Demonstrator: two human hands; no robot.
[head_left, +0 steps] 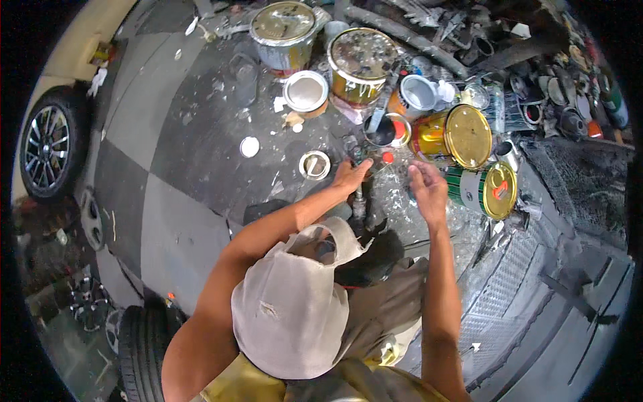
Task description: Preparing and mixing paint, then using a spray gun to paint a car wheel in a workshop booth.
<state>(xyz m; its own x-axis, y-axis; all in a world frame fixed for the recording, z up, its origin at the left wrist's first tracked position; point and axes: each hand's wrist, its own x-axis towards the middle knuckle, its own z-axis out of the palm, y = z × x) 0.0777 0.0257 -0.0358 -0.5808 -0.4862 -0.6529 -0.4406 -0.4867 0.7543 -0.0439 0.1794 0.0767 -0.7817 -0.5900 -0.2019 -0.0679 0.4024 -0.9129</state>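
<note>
Left hand (353, 176), right hand (429, 190) flanking red cap (388, 157), grips I can't tell; I'd skirt green can (472, 191) near floor's (194, 127) right edge.

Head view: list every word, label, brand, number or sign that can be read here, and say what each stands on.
None reads clearly enough to quote.
Green can, near the right hand: pale band with a dark round mark, too small to read.
Gold can beside it: side markings too blurred.
Car wheel at far left: any mark on its hub is too small.
</note>
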